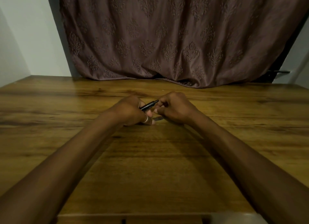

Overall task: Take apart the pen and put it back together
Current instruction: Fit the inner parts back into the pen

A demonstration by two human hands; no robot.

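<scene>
**One pen, two hands, the joint not yet visibly parted**

Nearest you, your two bare forearms run out over the wooden table [150, 173] and meet near its middle. Your left hand [129, 111], with one ring [145, 119] on a finger, is wrapped around the lower end of the single black pen [149, 105], which slants up and to the right just above the tabletop. Your right hand [175, 107] has its fingers curled in at the pen's upper tip; whether they actually pinch it, you cannot tell from here. A small dark shape lies on the table just below the hands, too blurred to name.

This looks like the twisting or pulling stage, though separating or rejoining is unclear. Next, hold the barrel steady and turn the tip end squarely, without bending.

Beyond hangs one patterned brown curtain [167, 40].
</scene>
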